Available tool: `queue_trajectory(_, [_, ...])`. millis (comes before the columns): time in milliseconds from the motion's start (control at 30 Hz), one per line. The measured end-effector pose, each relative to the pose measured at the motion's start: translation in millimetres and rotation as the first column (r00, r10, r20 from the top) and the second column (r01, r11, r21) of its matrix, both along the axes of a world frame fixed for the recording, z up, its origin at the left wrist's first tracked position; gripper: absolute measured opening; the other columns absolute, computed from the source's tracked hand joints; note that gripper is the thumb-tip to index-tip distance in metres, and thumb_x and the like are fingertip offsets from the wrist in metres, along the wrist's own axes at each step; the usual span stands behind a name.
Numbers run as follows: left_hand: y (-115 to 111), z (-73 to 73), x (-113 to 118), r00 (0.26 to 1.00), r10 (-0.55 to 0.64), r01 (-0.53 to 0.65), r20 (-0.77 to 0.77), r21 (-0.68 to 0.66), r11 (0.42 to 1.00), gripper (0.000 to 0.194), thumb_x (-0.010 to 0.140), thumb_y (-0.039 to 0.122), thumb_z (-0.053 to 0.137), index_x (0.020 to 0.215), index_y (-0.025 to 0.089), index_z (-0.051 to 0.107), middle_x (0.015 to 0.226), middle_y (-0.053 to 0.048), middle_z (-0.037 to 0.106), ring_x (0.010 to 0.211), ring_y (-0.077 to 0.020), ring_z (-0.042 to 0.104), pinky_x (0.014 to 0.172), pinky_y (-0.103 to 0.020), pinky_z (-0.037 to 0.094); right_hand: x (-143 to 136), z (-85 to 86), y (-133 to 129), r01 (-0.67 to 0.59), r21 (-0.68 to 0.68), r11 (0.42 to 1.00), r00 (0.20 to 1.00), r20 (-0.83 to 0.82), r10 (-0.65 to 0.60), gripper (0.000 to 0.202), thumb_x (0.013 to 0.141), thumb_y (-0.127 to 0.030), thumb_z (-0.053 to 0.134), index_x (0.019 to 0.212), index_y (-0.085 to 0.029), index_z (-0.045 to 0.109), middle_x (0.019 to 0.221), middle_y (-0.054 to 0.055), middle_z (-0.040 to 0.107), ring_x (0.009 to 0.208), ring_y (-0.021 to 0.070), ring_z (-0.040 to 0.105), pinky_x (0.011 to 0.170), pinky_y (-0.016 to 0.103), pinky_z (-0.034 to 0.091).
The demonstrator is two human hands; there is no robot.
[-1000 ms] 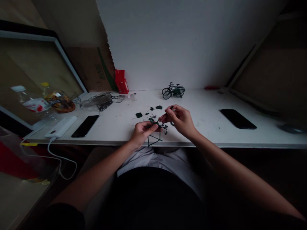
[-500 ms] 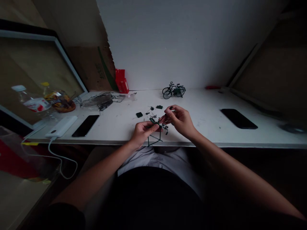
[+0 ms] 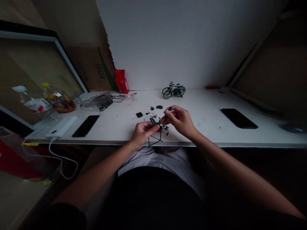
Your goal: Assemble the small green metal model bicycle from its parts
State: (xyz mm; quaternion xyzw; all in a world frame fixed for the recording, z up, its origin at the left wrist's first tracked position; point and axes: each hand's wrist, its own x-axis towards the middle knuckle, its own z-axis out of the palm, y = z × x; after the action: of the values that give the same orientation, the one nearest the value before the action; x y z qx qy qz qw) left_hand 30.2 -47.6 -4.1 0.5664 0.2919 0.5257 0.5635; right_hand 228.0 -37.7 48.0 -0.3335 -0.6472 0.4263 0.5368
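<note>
My left hand (image 3: 141,131), closed at the table's front edge, pinches a dark green miniature bicycle frame (image 3: 153,121) between thumb and fingers. Thin tubes of the frame hang below that hand, and small silvery pieces stick out on its right. My right hand (image 3: 180,118) is closed around a slim dark tool, apparently a small screwdriver (image 3: 170,109), slanting down to the frame; its tip is too small to make out. Just beyond the hands lie a dark square piece (image 3: 139,114), a green block-like piece (image 3: 159,107) and several tiny parts (image 3: 152,108).
An assembled miniature bicycle (image 3: 174,90) stands by the wall. Phones lie at left (image 3: 85,126) and right (image 3: 239,118). A white power bank (image 3: 61,126) with cable, bottles (image 3: 38,103), plastic packaging (image 3: 99,101) and a red box (image 3: 122,81) occupy the left side.
Hardly anything differs. Both hands keep their places on the bicycle frame, with only a very slight shift of the right fingers.
</note>
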Motion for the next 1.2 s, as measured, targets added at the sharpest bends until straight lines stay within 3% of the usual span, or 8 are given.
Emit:
queue_trajectory(300, [0.6, -1.4, -0.6, 1.0, -0.006, 0.006, -0.002, 0.001, 1.0, 0.03, 0.083, 0.041, 0.087, 0.096, 0.014, 0.081, 0.095, -0.012, 0.082, 0.086, -0.0239, 0.079, 0.09, -0.038, 0.059, 0.5, 0.6, -1.0, -0.02, 0.009, 1.0, 1.0, 0.005, 0.02, 0.032, 0.096, -0.052, 0.072, 0.097, -0.021, 0.064, 0.079, 0.006, 0.078, 0.072, 0.0204, 0.078, 0.067, 0.035, 0.068])
queue_trajectory(1200, [0.3, 0.3, -0.3, 1.0, 0.006, -0.006, -0.011, -0.005, 1.0, 0.031, 0.083, 0.042, 0.087, 0.094, 0.014, 0.081, 0.091, -0.011, 0.082, 0.084, -0.0234, 0.079, 0.088, -0.038, 0.06, 8.8, 3.2, 1.0, -0.079, 0.046, 0.996, 0.994, 0.079, 0.076, 0.035, 0.096, -0.056, 0.07, 0.097, -0.022, 0.065, 0.087, 0.007, 0.078, 0.08, 0.0224, 0.079, 0.073, 0.038, 0.069])
